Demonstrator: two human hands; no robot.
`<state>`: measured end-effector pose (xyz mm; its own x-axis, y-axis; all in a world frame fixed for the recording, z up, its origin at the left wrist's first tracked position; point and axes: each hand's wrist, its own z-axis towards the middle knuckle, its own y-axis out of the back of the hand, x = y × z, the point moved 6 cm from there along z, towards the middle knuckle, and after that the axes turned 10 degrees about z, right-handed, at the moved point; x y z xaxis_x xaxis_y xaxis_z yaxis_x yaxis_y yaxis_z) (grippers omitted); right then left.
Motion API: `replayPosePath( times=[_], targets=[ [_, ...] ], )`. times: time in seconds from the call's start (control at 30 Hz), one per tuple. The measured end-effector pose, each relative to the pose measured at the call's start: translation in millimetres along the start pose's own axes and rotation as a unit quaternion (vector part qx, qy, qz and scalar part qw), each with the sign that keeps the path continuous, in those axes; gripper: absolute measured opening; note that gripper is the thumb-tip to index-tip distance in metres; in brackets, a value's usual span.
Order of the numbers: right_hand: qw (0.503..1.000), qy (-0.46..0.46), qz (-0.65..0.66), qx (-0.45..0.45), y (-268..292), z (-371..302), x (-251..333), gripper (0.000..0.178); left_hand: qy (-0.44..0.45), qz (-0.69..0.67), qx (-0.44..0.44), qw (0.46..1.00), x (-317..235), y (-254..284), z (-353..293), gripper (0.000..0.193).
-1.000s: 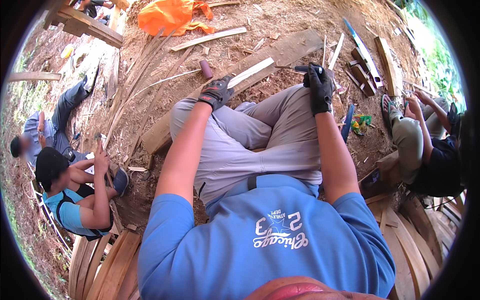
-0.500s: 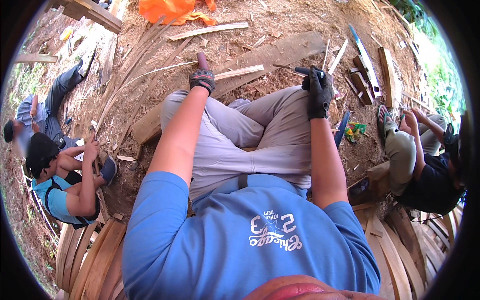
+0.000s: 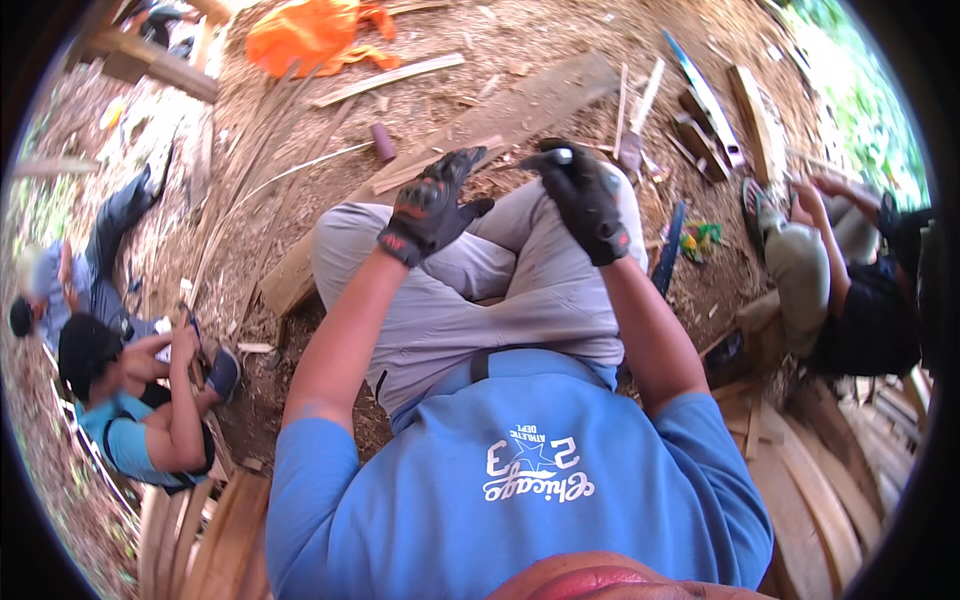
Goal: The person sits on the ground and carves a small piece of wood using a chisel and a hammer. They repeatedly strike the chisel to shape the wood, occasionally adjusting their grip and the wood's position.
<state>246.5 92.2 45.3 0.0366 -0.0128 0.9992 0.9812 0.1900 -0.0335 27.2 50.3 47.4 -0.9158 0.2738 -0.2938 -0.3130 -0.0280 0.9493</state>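
Both my hands are in black gloves with red marks, raised over my crossed legs and apart from each other. My left hand (image 3: 432,208) is open, fingers stretched out and thumb apart. Behind it, a pale wood strip (image 3: 482,150) lies by a broad plank (image 3: 545,100). A purple-brown cylinder (image 3: 383,143) stands on the ground just beyond that hand. My right hand (image 3: 585,200) is above my right knee, fingers bent toward the left. Something dark with a bright glint shows at its fingers; its shape is mostly hidden.
An orange sheet (image 3: 305,38) lies at the far left, among shavings. A blue-edged long tool (image 3: 700,90) and wooden blocks (image 3: 705,140) lie at the right. By my right knee is a dark blue flat piece (image 3: 667,248). Co-workers sit at left (image 3: 150,420) and right (image 3: 860,310).
My left hand has opened from a fist and turned inward. My right hand has moved left, toward it. The thin dark blade beside the right hand no longer shows. The view has shifted slightly.
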Motion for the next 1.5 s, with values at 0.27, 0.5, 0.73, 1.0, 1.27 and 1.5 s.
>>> replayPosePath(
  times=[0.27, 0.5, 0.73, 1.0, 1.27, 1.5],
  targets=[
    [0.976, 0.103, -0.181, 0.068, -51.3, -56.3, 78.1, 0.034, 0.061, -0.081, -0.062, 0.993, -62.4, 46.2, -27.5, 0.046],
    [0.983, -0.001, -0.155, 0.102, -10.3, -93.9, 89.0, 0.040, 0.040, -0.069, 0.003, 0.997, -77.9, 22.6, -32.5, 0.030],
    [0.859, -0.204, -0.414, -0.221, 219.0, -197.0, -67.6, 0.024, 0.156, -0.177, -0.095, 0.967, -44.0, 28.7, -31.6, 0.032],
    [0.721, -0.463, -0.503, -0.116, 202.6, -380.7, -172.9, 0.052, 0.255, -0.273, -0.176, 0.911, 0.8, 47.3, -9.6, 0.039],
    [0.686, -0.516, -0.457, -0.235, 207.9, -422.4, -178.9, 0.056, 0.240, -0.308, -0.182, 0.903, 40.2, 33.8, 39.6, 0.026],
    [0.690, -0.547, -0.426, -0.207, 233.0, -429.3, -208.0, 0.058, 0.248, -0.292, -0.163, 0.909, 72.9, 3.4, 64.9, 0.033]
  ],
)
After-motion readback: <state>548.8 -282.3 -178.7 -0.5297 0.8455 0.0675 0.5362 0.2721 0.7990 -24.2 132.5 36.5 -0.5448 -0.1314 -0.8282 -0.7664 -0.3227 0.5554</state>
